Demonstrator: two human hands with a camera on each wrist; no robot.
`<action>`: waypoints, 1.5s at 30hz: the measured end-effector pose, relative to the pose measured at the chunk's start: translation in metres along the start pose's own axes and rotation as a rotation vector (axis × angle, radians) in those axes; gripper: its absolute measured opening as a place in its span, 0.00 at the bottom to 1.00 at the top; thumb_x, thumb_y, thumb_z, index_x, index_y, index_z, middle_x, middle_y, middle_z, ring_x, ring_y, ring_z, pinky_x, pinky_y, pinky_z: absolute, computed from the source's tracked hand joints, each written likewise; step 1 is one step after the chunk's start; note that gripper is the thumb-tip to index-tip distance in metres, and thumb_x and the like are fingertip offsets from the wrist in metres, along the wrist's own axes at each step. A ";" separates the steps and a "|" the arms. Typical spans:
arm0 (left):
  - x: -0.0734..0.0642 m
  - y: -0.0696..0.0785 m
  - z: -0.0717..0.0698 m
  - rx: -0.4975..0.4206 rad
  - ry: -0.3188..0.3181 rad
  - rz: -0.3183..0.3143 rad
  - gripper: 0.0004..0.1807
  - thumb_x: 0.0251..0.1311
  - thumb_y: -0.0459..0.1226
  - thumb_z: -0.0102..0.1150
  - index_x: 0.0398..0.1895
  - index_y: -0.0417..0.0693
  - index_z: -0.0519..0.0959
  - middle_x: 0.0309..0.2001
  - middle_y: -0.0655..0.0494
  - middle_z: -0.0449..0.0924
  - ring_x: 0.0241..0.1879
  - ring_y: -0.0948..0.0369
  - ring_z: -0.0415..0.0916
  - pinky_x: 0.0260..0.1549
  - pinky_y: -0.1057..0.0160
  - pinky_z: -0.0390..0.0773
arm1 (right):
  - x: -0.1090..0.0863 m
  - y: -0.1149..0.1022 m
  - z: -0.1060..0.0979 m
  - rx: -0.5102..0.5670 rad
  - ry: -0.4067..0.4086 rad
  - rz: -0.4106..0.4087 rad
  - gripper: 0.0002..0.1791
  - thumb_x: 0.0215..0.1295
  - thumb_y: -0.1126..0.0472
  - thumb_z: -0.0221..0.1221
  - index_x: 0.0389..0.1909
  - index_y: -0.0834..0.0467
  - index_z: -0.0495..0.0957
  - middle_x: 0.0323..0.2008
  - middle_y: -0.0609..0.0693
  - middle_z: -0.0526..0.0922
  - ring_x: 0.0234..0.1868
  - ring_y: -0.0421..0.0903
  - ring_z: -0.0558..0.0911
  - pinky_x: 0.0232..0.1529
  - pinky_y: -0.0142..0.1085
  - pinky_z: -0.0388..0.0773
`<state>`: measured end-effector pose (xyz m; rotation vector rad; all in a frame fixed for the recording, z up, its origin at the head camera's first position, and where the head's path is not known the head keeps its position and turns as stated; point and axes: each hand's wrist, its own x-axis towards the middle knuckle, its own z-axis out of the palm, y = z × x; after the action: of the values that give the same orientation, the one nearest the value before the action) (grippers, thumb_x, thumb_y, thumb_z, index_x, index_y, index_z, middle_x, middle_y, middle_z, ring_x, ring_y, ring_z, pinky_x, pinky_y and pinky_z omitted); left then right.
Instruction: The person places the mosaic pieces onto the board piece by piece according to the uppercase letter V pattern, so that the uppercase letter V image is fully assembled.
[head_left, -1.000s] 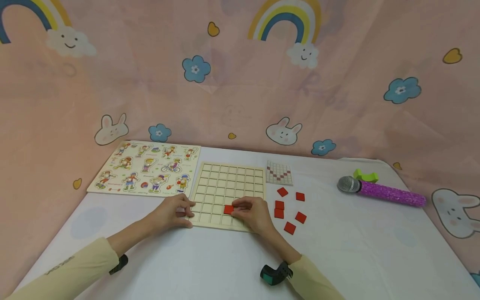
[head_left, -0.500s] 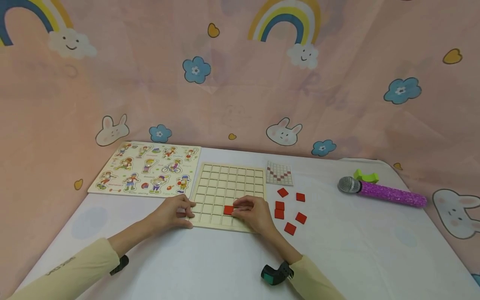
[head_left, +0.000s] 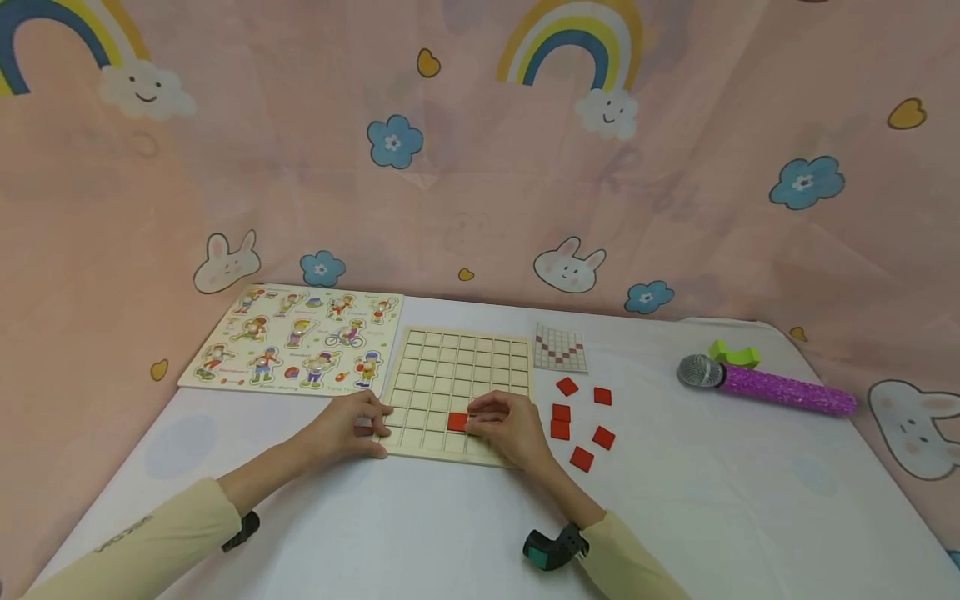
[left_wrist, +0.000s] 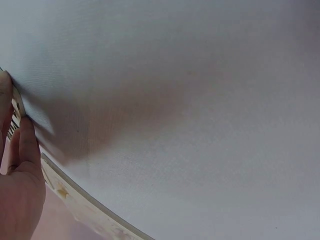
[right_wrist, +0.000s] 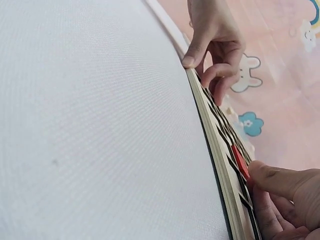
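Note:
A pale wooden grid board (head_left: 435, 371) lies in the middle of the white table. My left hand (head_left: 348, 425) grips its near left corner, the thumb at the edge and curled fingers over the top. A reddish patch shows between those fingers, mostly hidden. Toward the board's near side, my right hand (head_left: 510, 425) pinches a red square tile (head_left: 457, 422) at its right end. In the right wrist view, the thumb and fingers of the right hand (right_wrist: 285, 200) meet the end of that tile (right_wrist: 240, 161), which overlaps a grid cell. The left wrist view catches part of the left hand (left_wrist: 22, 185).
Several loose red tiles (head_left: 582, 458) lie right of the board, below a small pattern card (head_left: 561, 348). A picture puzzle board (head_left: 288, 337) lies to the left. At far right are a purple microphone (head_left: 783, 390) and a green arched block (head_left: 735, 353).
Both hands keep their places at the board and the tile. The whole head view has shifted very slightly.

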<state>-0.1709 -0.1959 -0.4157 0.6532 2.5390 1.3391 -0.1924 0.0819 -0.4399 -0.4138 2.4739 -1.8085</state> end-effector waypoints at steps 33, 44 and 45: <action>0.001 0.004 -0.001 0.081 -0.004 -0.012 0.13 0.42 0.26 0.73 0.22 0.38 0.74 0.42 0.45 0.75 0.58 0.41 0.71 0.49 0.64 0.81 | -0.020 0.007 -0.083 -0.045 0.072 0.153 0.17 0.56 0.66 0.67 0.47 0.64 0.79 0.45 0.60 0.82 0.40 0.47 0.84 0.41 0.27 0.83; 0.002 0.000 0.002 0.047 -0.004 -0.021 0.13 0.42 0.26 0.73 0.23 0.39 0.74 0.44 0.46 0.74 0.59 0.41 0.70 0.50 0.65 0.80 | -0.027 0.013 -0.123 -0.084 0.062 0.170 0.20 0.60 0.63 0.65 0.53 0.64 0.77 0.51 0.62 0.80 0.48 0.50 0.83 0.46 0.27 0.82; 0.002 0.001 0.002 0.046 -0.005 -0.022 0.13 0.42 0.25 0.73 0.23 0.39 0.74 0.43 0.46 0.74 0.59 0.41 0.70 0.50 0.65 0.80 | -0.027 0.013 -0.127 -0.096 0.065 0.174 0.21 0.61 0.63 0.65 0.54 0.64 0.76 0.51 0.62 0.80 0.48 0.50 0.82 0.46 0.27 0.82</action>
<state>-0.1712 -0.1930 -0.4165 0.6347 2.5719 1.2744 -0.1933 0.2096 -0.4156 -0.1395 2.5564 -1.6683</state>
